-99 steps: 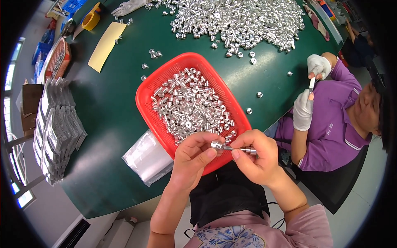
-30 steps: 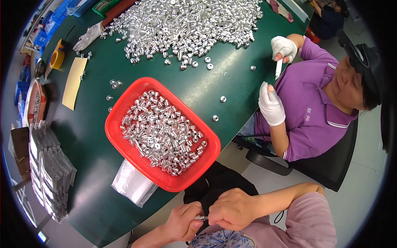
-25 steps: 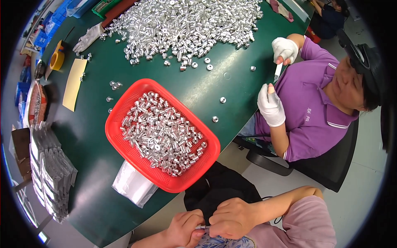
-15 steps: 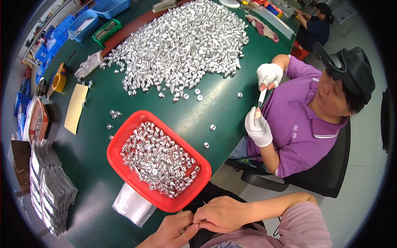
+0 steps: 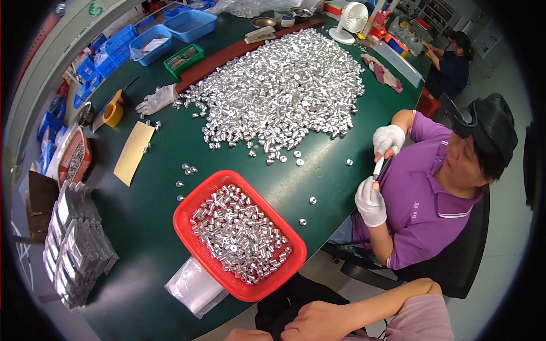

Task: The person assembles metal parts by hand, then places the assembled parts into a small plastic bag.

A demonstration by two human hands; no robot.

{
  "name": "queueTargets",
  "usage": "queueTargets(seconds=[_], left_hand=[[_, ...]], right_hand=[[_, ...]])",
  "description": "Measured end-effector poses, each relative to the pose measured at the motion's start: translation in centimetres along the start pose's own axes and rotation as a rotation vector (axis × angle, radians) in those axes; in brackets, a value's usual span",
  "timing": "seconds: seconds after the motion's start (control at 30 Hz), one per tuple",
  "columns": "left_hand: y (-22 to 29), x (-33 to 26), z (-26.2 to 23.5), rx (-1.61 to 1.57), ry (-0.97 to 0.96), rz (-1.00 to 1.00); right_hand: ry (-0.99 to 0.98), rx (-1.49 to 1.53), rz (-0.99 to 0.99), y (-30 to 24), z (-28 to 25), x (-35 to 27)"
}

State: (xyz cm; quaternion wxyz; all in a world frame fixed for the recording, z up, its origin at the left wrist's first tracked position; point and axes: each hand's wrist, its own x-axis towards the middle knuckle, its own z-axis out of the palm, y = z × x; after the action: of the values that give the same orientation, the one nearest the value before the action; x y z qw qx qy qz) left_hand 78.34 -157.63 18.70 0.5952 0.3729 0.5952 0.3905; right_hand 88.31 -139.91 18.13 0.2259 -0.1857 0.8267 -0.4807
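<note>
At the lower edge of the head view, my right hand point(image 5: 318, 322) has its fingers curled down, and the frame cuts off their tips. Only the back of my left hand point(image 5: 248, 335) shows beside it; its fingers are out of sight. Whatever lies between my hands is hidden. Nearest to them, on the table's edge, stands a red plastic basket point(image 5: 296, 258) with many small silver metal parts point(image 5: 242, 233) in it. Partly under the basket lie clear plastic bags point(image 5: 196, 287).
A big heap of silver metal parts point(image 5: 284, 91) covers the green table's point(image 5: 136, 227) far side. On the right, a seated co-worker point(image 5: 426, 210) in white gloves holds a small white tool point(image 5: 379, 167). Stacked silver packs point(image 5: 85, 244) stand at left.
The view has tilted up, so the table appears lower and a white fan shows at the back. My hands, pinched together before, now sit lower and are partly cut off.
</note>
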Motion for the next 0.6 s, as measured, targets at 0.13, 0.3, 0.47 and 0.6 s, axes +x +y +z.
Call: queueTargets(seconds=[0.13, 0.3, 0.47, 0.6], left_hand=[[-1.8, -0.8, 1.2, -0.017, -0.048, 0.033], [-3.2, -1.2, 2.3, -0.002, -0.033, 0.037], [-7.3, -6.6, -3.4, -0.422, 0.587, -0.138], [-7.4, -4.0, -2.2, -0.476, 0.403, -0.159]], right_hand=[[-0.066, -0.004, 0.042, 0.0, 1.4, -0.3], [-0.059, -0.036, 0.000, 0.0, 2.1, -0.3], [0.245, -0.143, 0.256, 8.0, 1.6, -5.9], [0.225, -0.068, 0.160, 5.3, 2.1, -1.5]])
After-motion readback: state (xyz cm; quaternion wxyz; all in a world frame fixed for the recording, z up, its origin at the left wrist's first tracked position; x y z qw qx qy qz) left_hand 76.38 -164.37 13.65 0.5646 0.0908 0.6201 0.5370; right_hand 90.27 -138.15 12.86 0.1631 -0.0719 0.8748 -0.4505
